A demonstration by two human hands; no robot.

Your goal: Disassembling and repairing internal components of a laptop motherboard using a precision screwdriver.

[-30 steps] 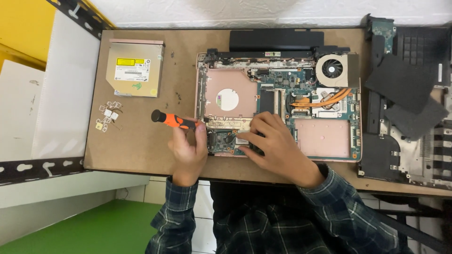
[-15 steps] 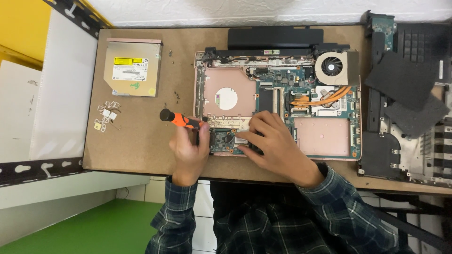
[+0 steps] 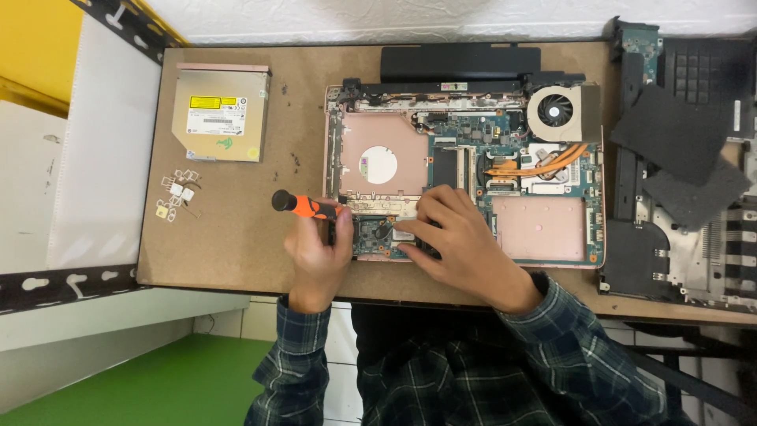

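Observation:
An opened pink laptop base [image 3: 544,229] lies on the brown table [image 3: 229,237], its circuit board, copper heat pipe and fan [image 3: 557,109] exposed. My left hand [image 3: 317,251] grips an orange-and-black screwdriver [image 3: 303,205] at the laptop's front left corner, the handle pointing left. My right hand [image 3: 453,237] rests on the board beside it, fingers bent over a small dark part near the front edge. What lies under those fingers is hidden.
A silver optical drive [image 3: 219,113] sits at the table's back left. A cluster of small screws and bits [image 3: 177,193] lies left of the screwdriver. A black battery [image 3: 460,61] rests behind the laptop. Dismantled black laptop panels [image 3: 678,158] crowd the right side.
The screwdriver handle has shifted slightly right toward the laptop corner. My right hand stays on the board with little movement.

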